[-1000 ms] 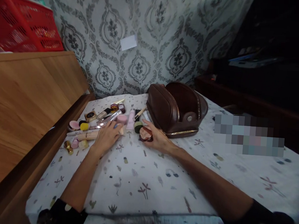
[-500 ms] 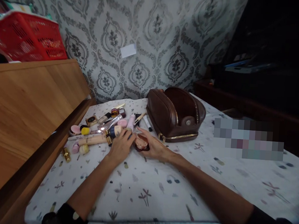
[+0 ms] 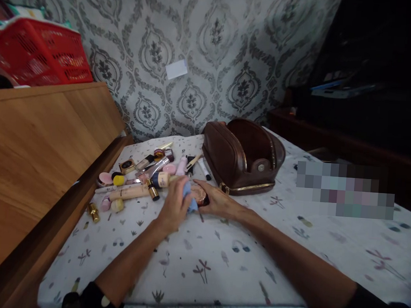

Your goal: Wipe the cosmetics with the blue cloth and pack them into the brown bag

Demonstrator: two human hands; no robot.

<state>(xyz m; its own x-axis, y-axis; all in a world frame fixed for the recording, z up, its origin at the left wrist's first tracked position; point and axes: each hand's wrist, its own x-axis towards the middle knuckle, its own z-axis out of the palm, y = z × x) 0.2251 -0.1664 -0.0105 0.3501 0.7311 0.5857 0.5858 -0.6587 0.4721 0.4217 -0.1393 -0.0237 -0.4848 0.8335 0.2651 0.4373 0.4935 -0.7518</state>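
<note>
My left hand is closed around a small blue item just in front of a heap of cosmetics. My right hand rests on a round copper-coloured compact that lies on the printed bedsheet, its fingers laid over it. Both hands nearly touch over the compact. Left of them lie a beige tube, a dark-capped foundation bottle, a pink tube and several small pots. An open brown leather pouch stands just behind my right hand.
A wooden headboard or cabinet runs along the left with a red plastic basket on top. Patterned wallpaper is behind. Dark furniture fills the right. A blurred patch covers something on the bed at right.
My left hand has moved rightward from the beige tube to the compact and has picked up a small blue item. My right hand has stayed on the compact.
</note>
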